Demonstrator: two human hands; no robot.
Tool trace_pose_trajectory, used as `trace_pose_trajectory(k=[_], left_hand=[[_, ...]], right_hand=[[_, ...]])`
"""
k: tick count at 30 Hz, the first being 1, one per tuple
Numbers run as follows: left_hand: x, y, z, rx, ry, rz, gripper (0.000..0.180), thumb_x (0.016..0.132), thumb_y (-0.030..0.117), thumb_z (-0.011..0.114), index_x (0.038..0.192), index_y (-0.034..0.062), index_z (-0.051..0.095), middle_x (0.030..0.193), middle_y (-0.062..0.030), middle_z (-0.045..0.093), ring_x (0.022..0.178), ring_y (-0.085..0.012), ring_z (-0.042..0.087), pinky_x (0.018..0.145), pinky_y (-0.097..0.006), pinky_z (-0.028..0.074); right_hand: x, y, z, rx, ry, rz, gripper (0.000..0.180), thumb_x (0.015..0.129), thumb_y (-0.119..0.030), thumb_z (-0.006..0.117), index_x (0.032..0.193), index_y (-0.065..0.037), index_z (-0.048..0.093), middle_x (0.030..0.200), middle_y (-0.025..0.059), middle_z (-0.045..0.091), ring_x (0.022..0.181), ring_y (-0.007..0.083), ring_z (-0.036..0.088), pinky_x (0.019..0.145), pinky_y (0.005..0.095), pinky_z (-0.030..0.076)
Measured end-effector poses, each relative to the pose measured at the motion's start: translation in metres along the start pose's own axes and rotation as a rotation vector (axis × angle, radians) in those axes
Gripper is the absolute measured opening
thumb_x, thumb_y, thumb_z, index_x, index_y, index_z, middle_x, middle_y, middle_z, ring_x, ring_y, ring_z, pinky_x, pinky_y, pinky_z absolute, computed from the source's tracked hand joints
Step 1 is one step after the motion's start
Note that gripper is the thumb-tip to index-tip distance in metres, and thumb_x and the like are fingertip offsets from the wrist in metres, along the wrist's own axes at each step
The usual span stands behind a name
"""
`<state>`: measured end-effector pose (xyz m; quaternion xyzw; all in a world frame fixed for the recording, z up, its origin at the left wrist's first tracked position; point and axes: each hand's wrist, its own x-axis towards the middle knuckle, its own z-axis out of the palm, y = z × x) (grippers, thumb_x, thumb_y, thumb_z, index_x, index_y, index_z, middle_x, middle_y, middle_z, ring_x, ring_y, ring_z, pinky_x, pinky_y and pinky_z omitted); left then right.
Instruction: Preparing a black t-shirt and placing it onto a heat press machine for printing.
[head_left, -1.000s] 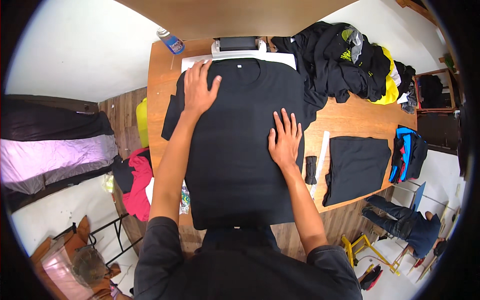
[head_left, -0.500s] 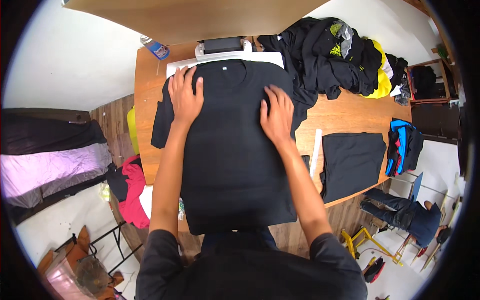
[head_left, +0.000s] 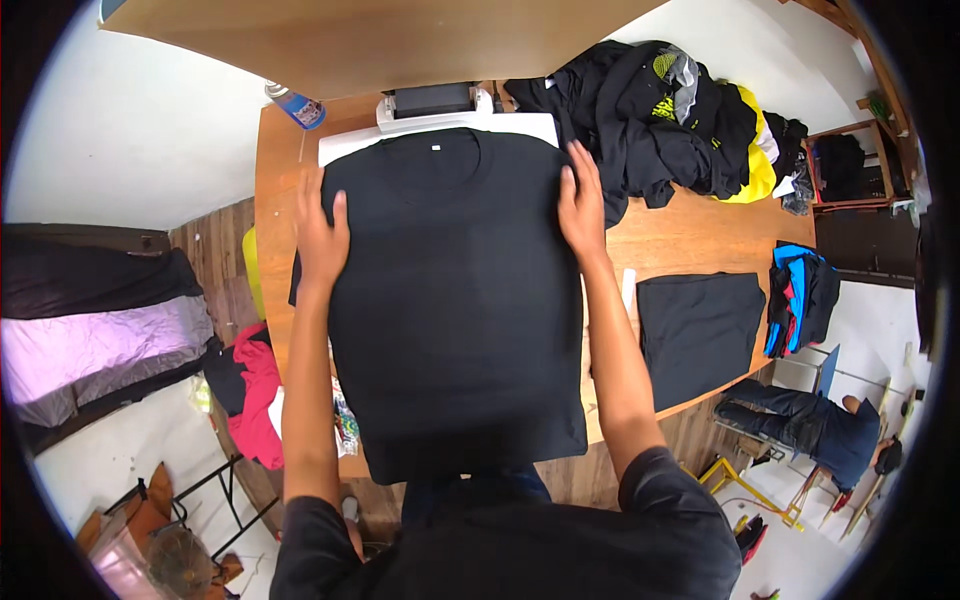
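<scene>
A black T-shirt (head_left: pixel 455 300) lies stretched over a white board (head_left: pixel 535 125), its neckline at the far end and its hem hanging near my body. My left hand (head_left: pixel 322 240) rests along the shirt's left edge near the shoulder, fingers stretched out, thumb on the cloth. On the opposite edge, my right hand (head_left: pixel 582 210) lies with straight fingers and its thumb against the fabric. The sleeves are mostly out of sight, tucked down at the sides. Neither hand visibly grips the cloth.
Behind the board stands a white and grey device (head_left: pixel 435 100) under a tan panel (head_left: pixel 380 40). A spray can (head_left: pixel 297 106) is at the back left. Right on the wooden table (head_left: pixel 680 235) are a heap of clothes (head_left: pixel 650 130) and a folded black garment (head_left: pixel 700 330). Another person (head_left: pixel 830 435) is far right.
Both hands have moved outward from the top of the shirt to its two side edges. The shirt's left sleeve, which stuck out before, is now mostly hidden under the side.
</scene>
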<state>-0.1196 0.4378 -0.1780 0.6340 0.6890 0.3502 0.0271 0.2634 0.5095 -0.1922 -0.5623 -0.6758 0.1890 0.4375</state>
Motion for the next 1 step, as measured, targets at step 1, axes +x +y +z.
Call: trace_pose_trajectory(k=[1], left_hand=[[-0.0155, 0.0173, -0.0045, -0.045, -0.033, -0.033, 0.052, 0.1, 0.023, 0.055, 0.146, 0.0006, 0.042, 0.149, -0.0256, 0.04, 0.142, -0.0418, 0.034, 0.117, -0.048, 0.026]], right_hand=[[0.0008, 0.0035, -0.0091, -0.016, 0.012, 0.005, 0.04, 0.101, -0.015, 0.047, 0.135, 0.004, 0.053, 0.145, 0.024, 0.048, 0.14, 0.0378, 0.04, 0.117, 0.0447, 0.028]])
